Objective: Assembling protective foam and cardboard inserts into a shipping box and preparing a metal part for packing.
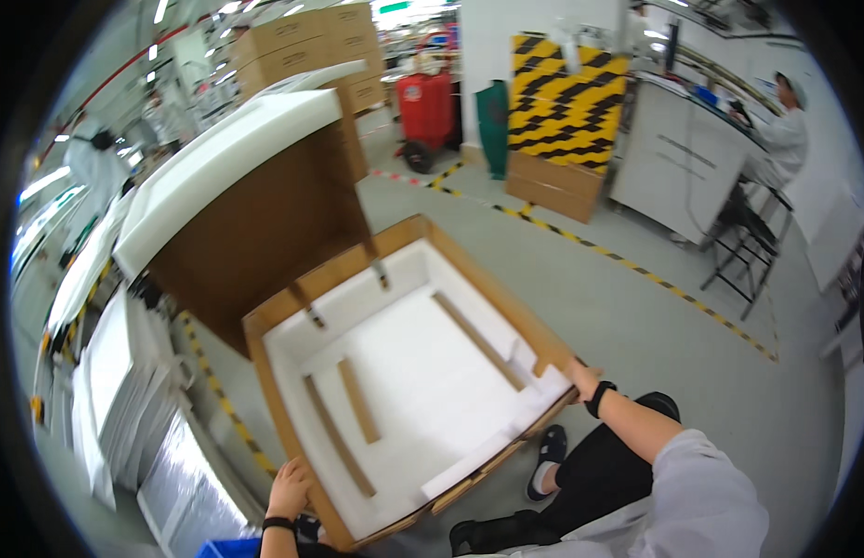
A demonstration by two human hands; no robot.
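Observation:
A shallow cardboard tray [501, 302] lined with white foam [413, 363] is tilted in front of me, and I hold it by two near corners. My left hand [290, 488] is closed over its near left wall. My right hand [583, 379] grips the near right corner, its fingers partly hidden beneath the edge. Inside the lining show a long brown strip [478, 341] on the right and two more brown strips on the left. Beyond its far left wall stands a large brown cardboard piece [274, 205] topped by a white foam cap [218, 163].
White sheets [125, 372] stand stacked at the left, near a blue crate [223, 549]. Farther off are stacked cartons [292, 42], a red wheeled bin [425, 107] and a yellow-black striped board [567, 102]. A person [780, 139] sits at a workbench [678, 153] beside a black stool [752, 242].

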